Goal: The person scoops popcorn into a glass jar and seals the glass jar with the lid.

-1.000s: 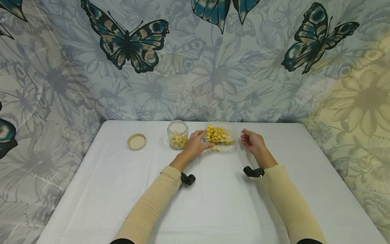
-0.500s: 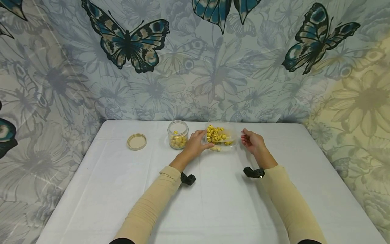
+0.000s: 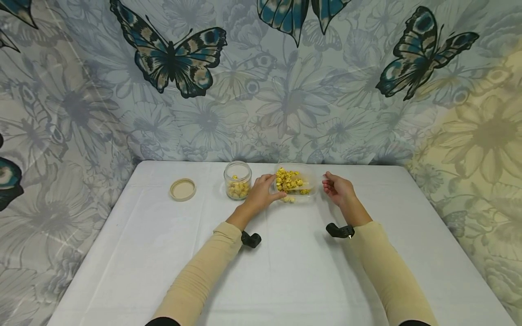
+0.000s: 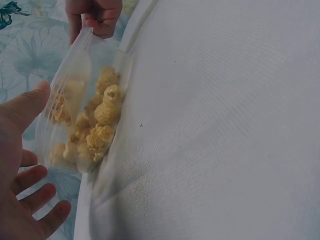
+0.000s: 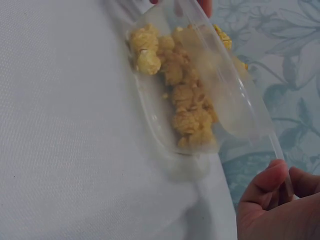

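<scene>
A clear plastic container (image 3: 308, 180) of yellow popcorn (image 3: 287, 179) stands at the back middle of the table. At its left end, my left hand (image 3: 261, 192) holds it, the thumb on the near side and fingers on the far side. My right hand (image 3: 338, 190) is beyond the opposite end. In the right wrist view its thumb and fingers pinch a thin clear handle (image 5: 276, 147), which looks like that of a plastic spoon. The handle's other end overlaps the container and is hard to make out. Just left of my left hand, a glass jar (image 3: 238, 170) is partly filled with popcorn.
A round, cream-coloured lid (image 3: 183, 189) lies on the white-covered table (image 3: 285, 271), left of the jar. Behind the table's back edge hangs a cloth (image 3: 293, 104) printed with butterflies and flowers. A black wrist camera sits on each forearm.
</scene>
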The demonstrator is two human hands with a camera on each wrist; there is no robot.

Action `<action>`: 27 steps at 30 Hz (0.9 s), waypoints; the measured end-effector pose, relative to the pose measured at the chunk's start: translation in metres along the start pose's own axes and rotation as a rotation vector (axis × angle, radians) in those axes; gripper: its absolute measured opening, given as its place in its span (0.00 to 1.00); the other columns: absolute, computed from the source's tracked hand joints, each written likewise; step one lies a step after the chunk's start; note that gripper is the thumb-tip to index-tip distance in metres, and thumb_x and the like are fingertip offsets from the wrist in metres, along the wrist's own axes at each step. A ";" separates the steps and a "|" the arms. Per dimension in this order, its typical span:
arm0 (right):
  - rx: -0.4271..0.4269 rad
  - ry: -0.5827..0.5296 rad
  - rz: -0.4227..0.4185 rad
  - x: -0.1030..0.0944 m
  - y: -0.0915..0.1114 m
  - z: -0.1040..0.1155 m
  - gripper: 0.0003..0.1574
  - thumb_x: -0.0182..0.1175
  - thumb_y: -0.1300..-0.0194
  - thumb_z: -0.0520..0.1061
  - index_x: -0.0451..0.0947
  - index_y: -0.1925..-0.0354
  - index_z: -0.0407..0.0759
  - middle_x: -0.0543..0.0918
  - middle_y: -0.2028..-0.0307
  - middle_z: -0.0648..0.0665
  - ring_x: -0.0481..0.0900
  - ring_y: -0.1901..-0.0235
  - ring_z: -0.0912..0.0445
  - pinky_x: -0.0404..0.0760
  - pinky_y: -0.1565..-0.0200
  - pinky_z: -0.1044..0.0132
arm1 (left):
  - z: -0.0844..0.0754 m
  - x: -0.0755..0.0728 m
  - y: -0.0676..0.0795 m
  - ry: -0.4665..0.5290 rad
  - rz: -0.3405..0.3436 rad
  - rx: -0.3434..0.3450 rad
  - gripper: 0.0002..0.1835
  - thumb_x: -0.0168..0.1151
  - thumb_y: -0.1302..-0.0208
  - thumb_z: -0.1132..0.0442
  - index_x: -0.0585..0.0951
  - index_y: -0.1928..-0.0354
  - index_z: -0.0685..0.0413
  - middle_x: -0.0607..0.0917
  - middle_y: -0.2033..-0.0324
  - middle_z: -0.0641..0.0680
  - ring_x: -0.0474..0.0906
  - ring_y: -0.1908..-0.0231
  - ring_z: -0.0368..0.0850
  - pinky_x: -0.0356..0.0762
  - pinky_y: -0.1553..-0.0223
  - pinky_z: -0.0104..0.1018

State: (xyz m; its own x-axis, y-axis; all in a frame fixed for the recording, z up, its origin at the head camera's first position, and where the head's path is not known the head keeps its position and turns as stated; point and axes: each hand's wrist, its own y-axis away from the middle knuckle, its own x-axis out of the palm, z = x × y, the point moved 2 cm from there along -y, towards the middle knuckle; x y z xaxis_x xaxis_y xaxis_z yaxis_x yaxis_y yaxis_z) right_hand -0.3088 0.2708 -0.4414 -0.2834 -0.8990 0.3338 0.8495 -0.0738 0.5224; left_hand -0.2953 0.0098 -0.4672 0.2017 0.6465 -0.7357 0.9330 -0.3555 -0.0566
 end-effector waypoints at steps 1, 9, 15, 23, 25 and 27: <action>-0.005 -0.001 0.003 0.000 0.001 0.001 0.13 0.53 0.27 0.45 0.79 0.68 0.43 0.80 0.83 0.49 0.76 0.81 0.62 0.76 0.78 0.74 | 0.000 0.000 0.000 -0.001 -0.001 -0.001 0.43 0.63 0.38 0.41 0.61 0.26 0.54 0.66 0.30 0.56 0.61 0.31 0.56 0.66 0.33 0.51; -0.010 0.007 0.014 0.002 0.005 0.003 0.13 0.53 0.27 0.46 0.79 0.68 0.43 0.80 0.83 0.49 0.76 0.81 0.62 0.76 0.77 0.74 | -0.003 -0.003 0.001 -0.011 0.005 -0.008 0.43 0.64 0.38 0.42 0.62 0.27 0.54 0.65 0.30 0.56 0.61 0.31 0.55 0.66 0.32 0.50; -0.027 0.007 0.006 0.005 0.008 0.006 0.12 0.54 0.27 0.46 0.79 0.67 0.43 0.80 0.82 0.49 0.76 0.79 0.61 0.76 0.77 0.74 | -0.004 -0.004 0.000 0.001 0.014 -0.010 0.42 0.65 0.37 0.45 0.62 0.27 0.55 0.65 0.30 0.57 0.60 0.30 0.56 0.65 0.32 0.51; -0.051 -0.001 0.023 0.006 0.011 0.009 0.14 0.54 0.27 0.45 0.79 0.69 0.43 0.79 0.82 0.49 0.75 0.79 0.62 0.76 0.77 0.74 | -0.005 -0.005 -0.003 -0.017 0.039 -0.023 0.42 0.64 0.37 0.45 0.62 0.27 0.54 0.64 0.29 0.57 0.59 0.29 0.55 0.63 0.31 0.52; -0.057 -0.001 0.034 0.006 0.011 0.010 0.14 0.53 0.27 0.45 0.80 0.70 0.43 0.79 0.82 0.49 0.76 0.79 0.61 0.77 0.77 0.74 | -0.005 -0.006 -0.003 -0.019 0.048 -0.027 0.42 0.64 0.37 0.44 0.61 0.26 0.54 0.63 0.29 0.57 0.59 0.29 0.55 0.63 0.31 0.52; -0.063 0.005 0.039 0.007 0.012 0.012 0.15 0.53 0.27 0.45 0.80 0.71 0.43 0.79 0.81 0.49 0.76 0.79 0.62 0.77 0.76 0.74 | -0.006 -0.008 -0.002 -0.021 0.053 -0.025 0.42 0.64 0.37 0.44 0.61 0.26 0.54 0.63 0.29 0.57 0.59 0.29 0.55 0.63 0.31 0.52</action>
State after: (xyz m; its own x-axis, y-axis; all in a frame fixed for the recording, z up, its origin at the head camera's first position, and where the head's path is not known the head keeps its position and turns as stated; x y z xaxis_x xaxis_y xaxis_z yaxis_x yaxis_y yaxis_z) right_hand -0.3059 0.2683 -0.4235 -0.2469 -0.9041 0.3489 0.8864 -0.0652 0.4582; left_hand -0.2970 0.0095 -0.4576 0.2451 0.6128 -0.7513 0.9282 -0.3721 -0.0006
